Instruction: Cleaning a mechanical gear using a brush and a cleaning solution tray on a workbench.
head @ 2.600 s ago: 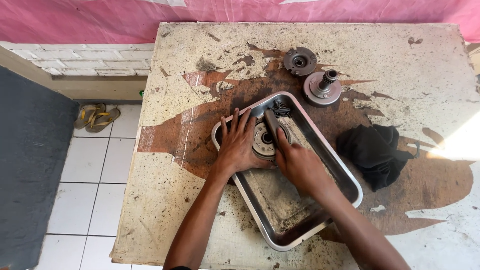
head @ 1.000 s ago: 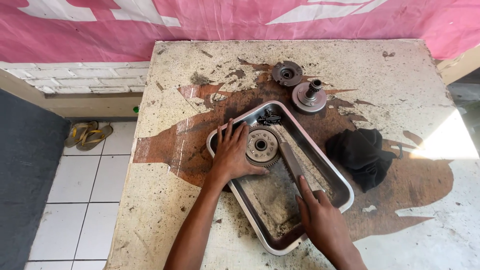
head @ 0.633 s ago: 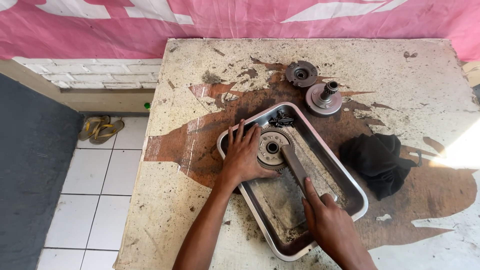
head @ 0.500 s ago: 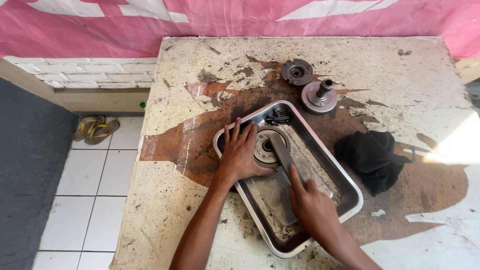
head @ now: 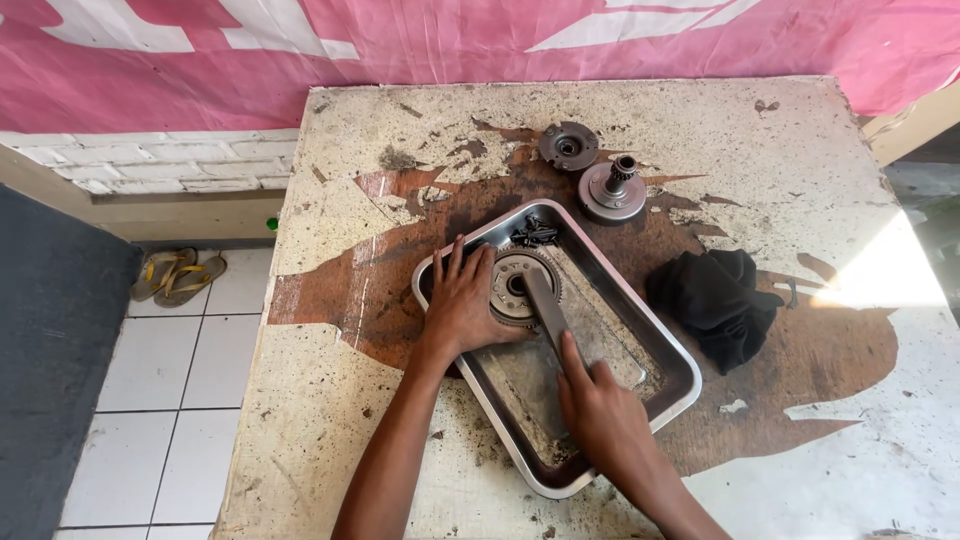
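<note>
A round toothed metal part (head: pixel 512 282) lies in the far end of a rectangular steel tray (head: pixel 672 352) on a worn, stained table. My left hand (head: pixel 462 300) presses flat on the part's left side and holds it down. My right hand (head: pixel 600 415) is shut on the handle of a long flat metal tool (head: pixel 542 308), whose far end sits on the centre of the part. A small heap of dark small parts (head: pixel 533 235) rests in the tray's far corner.
Beyond the tray stand a dark round hub (head: pixel 568 147) and a disc with a geared shaft (head: pixel 613 189). A black rag (head: pixel 716 300) lies right of the tray. Sandals (head: pixel 178 275) are on the tiled floor, left of the table (head: pixel 330 420).
My right hand slid up the tray and took the tool by its handle, its tip now on the part's centre. My left hand stayed on the part.
</note>
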